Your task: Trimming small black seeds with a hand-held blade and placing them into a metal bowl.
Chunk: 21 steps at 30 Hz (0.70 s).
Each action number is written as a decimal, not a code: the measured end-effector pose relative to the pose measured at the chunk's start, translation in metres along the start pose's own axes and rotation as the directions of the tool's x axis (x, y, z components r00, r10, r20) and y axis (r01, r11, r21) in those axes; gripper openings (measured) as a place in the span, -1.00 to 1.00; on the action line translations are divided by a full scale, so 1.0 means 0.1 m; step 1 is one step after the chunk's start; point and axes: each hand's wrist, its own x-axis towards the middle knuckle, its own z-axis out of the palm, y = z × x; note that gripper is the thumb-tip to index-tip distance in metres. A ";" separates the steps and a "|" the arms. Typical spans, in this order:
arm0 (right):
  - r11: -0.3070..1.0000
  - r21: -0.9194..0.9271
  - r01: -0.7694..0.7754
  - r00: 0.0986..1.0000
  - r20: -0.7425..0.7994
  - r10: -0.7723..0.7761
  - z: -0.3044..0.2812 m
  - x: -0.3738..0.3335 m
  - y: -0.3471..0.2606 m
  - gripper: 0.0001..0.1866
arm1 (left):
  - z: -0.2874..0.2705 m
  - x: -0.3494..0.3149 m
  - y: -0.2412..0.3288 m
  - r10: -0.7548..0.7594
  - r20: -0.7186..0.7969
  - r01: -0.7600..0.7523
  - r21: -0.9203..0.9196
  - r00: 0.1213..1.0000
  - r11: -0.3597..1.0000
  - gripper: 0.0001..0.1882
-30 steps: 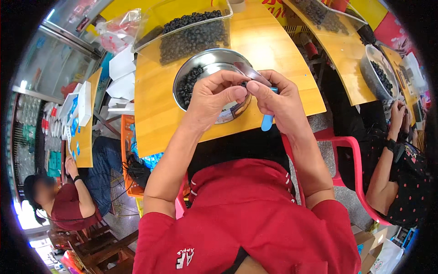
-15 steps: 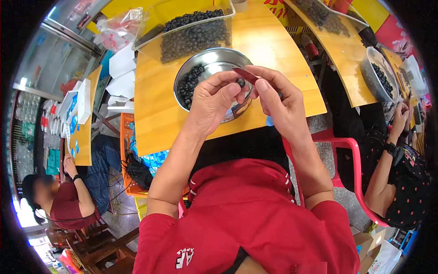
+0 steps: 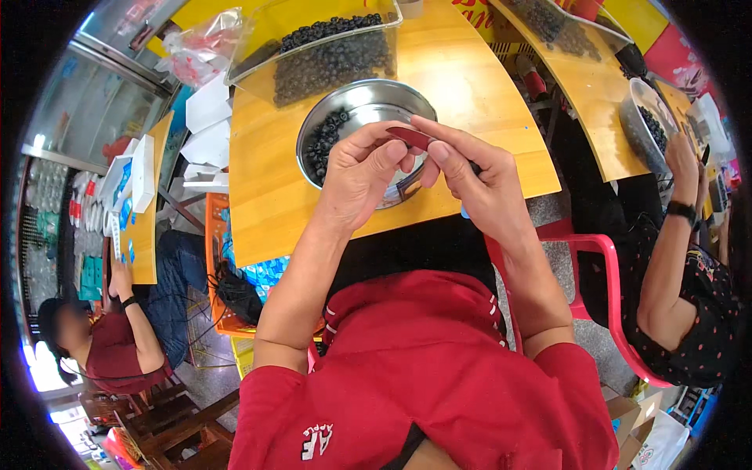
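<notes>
My right hand [image 3: 478, 168] grips a small knife with a dark red blade [image 3: 409, 138], its thumb pressed along the blade. The blade points left, over the fingertips of my left hand [image 3: 364, 168]. My left fingers are pinched together, and whatever lies between them is hidden by the blade and thumb. Both hands are above the near side of a round steel bowl [image 3: 356, 92]. Small round black pieces [image 3: 319, 153], like beads or berries, lie in the bowl's left part.
A clear plastic bin [image 3: 313, 66] of the same black pieces stands behind the bowl on the yellow table [image 3: 501, 157]. An orange crate [image 3: 219, 305] is at the left below. Co-workers sit at either side; the right one works by a grey bowl [image 3: 638, 129].
The knife blade has shifted left over my left fingertips, and the round black piece seen between them is now out of sight. The co-worker's arm at right has moved up toward the grey bowl.
</notes>
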 end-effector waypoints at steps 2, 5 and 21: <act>1.000 0.022 -0.007 1.000 0.000 0.007 -0.02 0.01 0.01 -0.69 | -0.03 -0.02 -0.01 -0.002 0.011 0.002 0.004 1.000 1.000 -0.76; 0.999 0.033 -0.002 1.000 -0.002 0.002 -0.03 0.02 0.06 -0.70 | -0.06 -0.03 -0.03 -0.007 0.018 0.007 0.019 1.000 1.000 -0.75; 0.999 -0.024 0.048 0.999 -0.020 -0.048 0.02 -0.01 0.05 -0.67 | 0.03 -0.03 0.02 0.035 0.004 -0.035 0.063 0.999 0.997 -0.75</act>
